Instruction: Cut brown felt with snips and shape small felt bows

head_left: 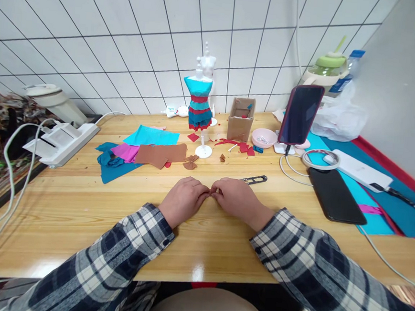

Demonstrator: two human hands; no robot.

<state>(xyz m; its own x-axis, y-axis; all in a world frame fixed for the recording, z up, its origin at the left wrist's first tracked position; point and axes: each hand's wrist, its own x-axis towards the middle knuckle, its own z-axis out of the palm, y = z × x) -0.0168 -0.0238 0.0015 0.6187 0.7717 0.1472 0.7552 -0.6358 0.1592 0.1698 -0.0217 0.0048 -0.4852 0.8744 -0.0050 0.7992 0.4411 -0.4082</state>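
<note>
My left hand (184, 199) and my right hand (239, 200) meet fingertip to fingertip above the wooden table (114, 244). Both are closed in a pinch on something tiny between them; the fingers hide most of it and I cannot name it. Black thread snips (256, 179) lie just beyond my right hand. Past my left hand rest a gathered brown piece (190, 162) and a brown sheet (168, 155). Farther back stands a small white dress form (203, 150) wearing a blue and red layered dress (199, 104).
Blue sheets (151, 136) and a magenta scrap (126, 152) lie left. Red scraps (244, 148), a cardboard box (240, 124) and a pink bowl (264, 138) sit behind. On the right are a propped phone (301, 115), a black phone (337, 197), a power bank (360, 170) and cables.
</note>
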